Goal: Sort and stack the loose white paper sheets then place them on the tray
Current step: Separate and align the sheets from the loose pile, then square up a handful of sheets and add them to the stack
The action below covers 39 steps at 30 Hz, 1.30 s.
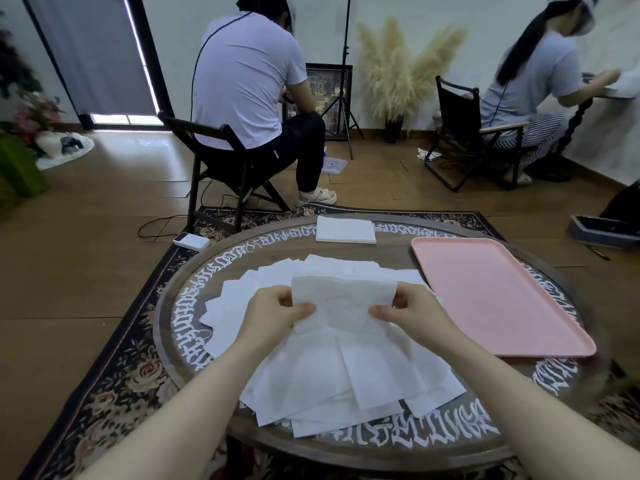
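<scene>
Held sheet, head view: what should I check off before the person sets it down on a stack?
1. Held sheet pinched at both sides by left hand and right hand: ok.
2. Sheet lifted off the loose pile: ok.
3. Only one sheet in the grip: cannot tell.
4. Neat stack at the table's far edge, top uncovered: ok.
5. Pink tray bare, nothing on it: ok.
6. Loose pile sorted: not ok, many sheets overlap untidily.
</scene>
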{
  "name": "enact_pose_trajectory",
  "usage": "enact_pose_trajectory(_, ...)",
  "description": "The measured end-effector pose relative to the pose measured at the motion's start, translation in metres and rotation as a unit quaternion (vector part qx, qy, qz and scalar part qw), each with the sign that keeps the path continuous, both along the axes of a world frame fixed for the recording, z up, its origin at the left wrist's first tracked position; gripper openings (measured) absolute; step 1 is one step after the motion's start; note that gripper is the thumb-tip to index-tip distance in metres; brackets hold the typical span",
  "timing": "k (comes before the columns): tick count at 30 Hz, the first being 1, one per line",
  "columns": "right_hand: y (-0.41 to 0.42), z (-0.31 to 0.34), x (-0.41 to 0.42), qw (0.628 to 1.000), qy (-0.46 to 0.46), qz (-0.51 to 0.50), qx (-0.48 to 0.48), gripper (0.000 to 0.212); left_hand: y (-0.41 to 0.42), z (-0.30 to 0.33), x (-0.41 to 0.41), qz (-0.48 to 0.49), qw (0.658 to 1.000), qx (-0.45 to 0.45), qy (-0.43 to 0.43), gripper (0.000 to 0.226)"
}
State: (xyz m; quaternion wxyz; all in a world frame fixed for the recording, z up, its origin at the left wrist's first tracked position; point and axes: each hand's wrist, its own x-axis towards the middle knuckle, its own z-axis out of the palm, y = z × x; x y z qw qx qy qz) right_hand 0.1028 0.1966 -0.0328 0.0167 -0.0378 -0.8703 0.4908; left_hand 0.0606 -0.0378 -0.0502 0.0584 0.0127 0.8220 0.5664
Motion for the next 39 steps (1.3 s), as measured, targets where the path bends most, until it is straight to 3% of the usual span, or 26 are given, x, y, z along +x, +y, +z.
enact_pose_trajectory(4, -0.003, -0.003, -0.015, 0.991, -0.016, -0.071, -0.108, 0.013, 0.004, 0.014, -0.019, 0.005, 1.0, -0.015, -0.009, 0.018)
enact_pose_trajectory(7, -0.005, -0.001, -0.033, 0.971, -0.079, -0.101, -0.2, 0.01, 0.013, 0.018, -0.037, -0.004, 0.996, 0.032, -0.078, 0.016)
enact_pose_trajectory(9, -0.002, 0.001, -0.053, 0.976, -0.079, -0.11, -0.172, 0.01, 0.021, 0.019, -0.051, 0.001, 0.991, 0.075, -0.109, 0.014)
enact_pose_trajectory(12, 0.007, 0.006, -0.092, 0.982, -0.059, -0.123, -0.131, 0.012, 0.033, 0.024, -0.084, 0.012, 0.992, 0.089, -0.09, 0.008)
enact_pose_trajectory(23, 0.046, -0.018, -0.257, 0.973, -0.042, -0.195, -0.115, 0.011, 0.088, -0.004, -0.256, 0.039, 0.999, -0.02, 0.01, 0.033)
enact_pose_trajectory(26, 0.053, -0.042, -0.27, 0.968, -0.077, -0.209, -0.112, 0.02, 0.093, -0.03, -0.267, 0.03, 0.997, -0.073, 0.005, 0.034)
enact_pose_trajectory(29, 0.059, -0.055, -0.273, 0.966, -0.075, -0.212, -0.125, 0.032, 0.094, -0.04, -0.271, 0.036, 0.997, -0.062, 0.009, 0.035)
enact_pose_trajectory(35, 0.068, -0.054, -0.264, 0.975, -0.088, -0.199, -0.041, 0.019, 0.095, -0.047, -0.261, 0.066, 0.997, -0.03, -0.012, 0.027)
enact_pose_trajectory(39, 0.069, -0.052, -0.264, 0.98, -0.048, -0.191, -0.037, 0.018, 0.096, -0.046, -0.255, 0.061, 0.998, -0.014, -0.005, 0.027)
